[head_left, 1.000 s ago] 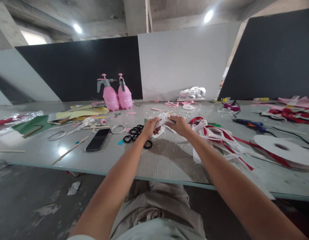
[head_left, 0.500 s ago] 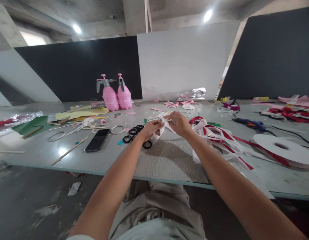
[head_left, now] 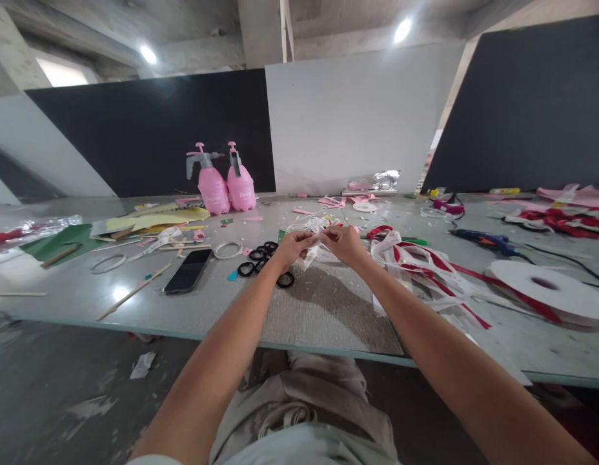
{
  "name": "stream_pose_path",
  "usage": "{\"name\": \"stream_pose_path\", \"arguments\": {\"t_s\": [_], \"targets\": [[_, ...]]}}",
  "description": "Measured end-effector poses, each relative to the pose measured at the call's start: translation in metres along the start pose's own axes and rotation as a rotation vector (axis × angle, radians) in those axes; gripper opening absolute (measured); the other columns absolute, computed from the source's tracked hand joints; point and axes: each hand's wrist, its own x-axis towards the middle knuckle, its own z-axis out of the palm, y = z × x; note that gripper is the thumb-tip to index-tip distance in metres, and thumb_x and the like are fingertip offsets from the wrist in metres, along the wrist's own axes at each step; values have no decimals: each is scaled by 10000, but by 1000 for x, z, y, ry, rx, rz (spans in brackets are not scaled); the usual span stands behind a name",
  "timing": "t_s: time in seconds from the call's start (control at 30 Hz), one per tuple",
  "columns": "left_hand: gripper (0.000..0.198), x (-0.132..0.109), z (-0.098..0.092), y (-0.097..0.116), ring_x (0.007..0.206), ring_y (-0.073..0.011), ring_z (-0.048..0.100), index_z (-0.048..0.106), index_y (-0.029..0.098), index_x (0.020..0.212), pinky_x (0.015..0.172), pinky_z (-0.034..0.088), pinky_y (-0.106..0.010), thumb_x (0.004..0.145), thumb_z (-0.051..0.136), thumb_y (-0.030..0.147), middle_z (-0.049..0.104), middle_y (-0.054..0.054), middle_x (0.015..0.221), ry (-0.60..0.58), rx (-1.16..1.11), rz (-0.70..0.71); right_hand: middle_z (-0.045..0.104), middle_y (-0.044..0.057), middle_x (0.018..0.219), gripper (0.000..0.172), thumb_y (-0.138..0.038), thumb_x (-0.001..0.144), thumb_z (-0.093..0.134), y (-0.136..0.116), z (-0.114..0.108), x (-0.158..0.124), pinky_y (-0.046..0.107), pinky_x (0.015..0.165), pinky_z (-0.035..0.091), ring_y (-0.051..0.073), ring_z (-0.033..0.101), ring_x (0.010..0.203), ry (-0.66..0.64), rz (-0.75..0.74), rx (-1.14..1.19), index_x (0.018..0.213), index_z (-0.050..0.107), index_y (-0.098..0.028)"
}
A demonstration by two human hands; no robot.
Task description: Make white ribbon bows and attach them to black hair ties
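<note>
Over the middle of the bench, my left hand (head_left: 294, 249) and my right hand (head_left: 345, 245) meet with fingertips pinched close together. Between and behind them is a tangle of thin white ribbon (head_left: 315, 224); both hands grip part of it, though the exact piece is mostly covered by the fingers. Some white material also hangs below my fingertips. Just left of my left wrist lie several black rings (head_left: 259, 256), one of them partly under the forearm. A grey mat (head_left: 323, 310) lies beneath my hands.
Two pink spray bottles (head_left: 213, 190) stand at the back. A phone (head_left: 188, 271), a silver ring (head_left: 228, 250) and wooden sticks lie left. To the right are tangled red and white ribbons (head_left: 428, 265), a large ribbon spool (head_left: 546, 287) and a blue glue gun (head_left: 483, 240) with its cord.
My right hand has come down slightly and turned, its fingertips now level with those of my left hand. More of the white ribbon shows behind them.
</note>
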Motion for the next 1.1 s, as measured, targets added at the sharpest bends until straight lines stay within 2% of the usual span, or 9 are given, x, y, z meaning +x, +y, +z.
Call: {"name": "stream_pose_path", "arguments": {"t_s": [0.1,0.27,0.4,0.6,0.8,0.93,1.1], "targets": [[428,0,1,1,466,-45,378,702,129,848,483,317,-212,668,712,517,489,37,578,8,65,1,682,48,712,276,-392,811,572,2,0,0,254,608,376,153,564,643,-20,-16,-24,807,730,-166],[444,2,-1,-4,461,-49,365,721,126,877,473,271,-211,670,706,518,513,28,569,14,158,-13,676,39,689,233,-321,800,550,1,-5,-1,245,593,360,145,552,622,-47,-70,-104,783,732,-177],[455,3,-1,-9,457,-56,356,722,124,891,470,264,-213,682,691,527,486,31,546,23,171,4,647,37,643,207,-244,769,527,-1,-8,0,239,571,320,136,522,596,-110,-111,-218,762,722,-172],[443,3,1,-10,463,-58,354,721,121,869,469,271,-210,674,700,518,475,31,551,8,189,-1,628,44,613,175,-215,738,509,1,-6,2,248,561,263,135,489,573,-128,-156,-400,651,657,-181],[461,5,-1,-12,467,-54,336,726,118,907,481,264,-209,702,664,526,494,28,563,29,231,17,613,41,602,228,-264,791,490,-2,-8,-1,251,568,272,127,478,549,-120,-150,-316,674,663,-174],[466,3,0,-9,508,-70,394,736,115,893,519,306,-212,702,662,533,533,11,584,15,275,53,609,29,586,212,-250,766,502,1,-9,0,247,559,266,119,473,544,-151,-151,-334,647,658,-168],[469,2,1,-9,592,-105,492,747,110,878,581,361,-223,713,647,538,604,-16,634,9,352,69,682,54,667,218,-234,754,495,-2,-6,2,250,575,283,151,559,621,-195,-146,-541,711,699,-170]]}}
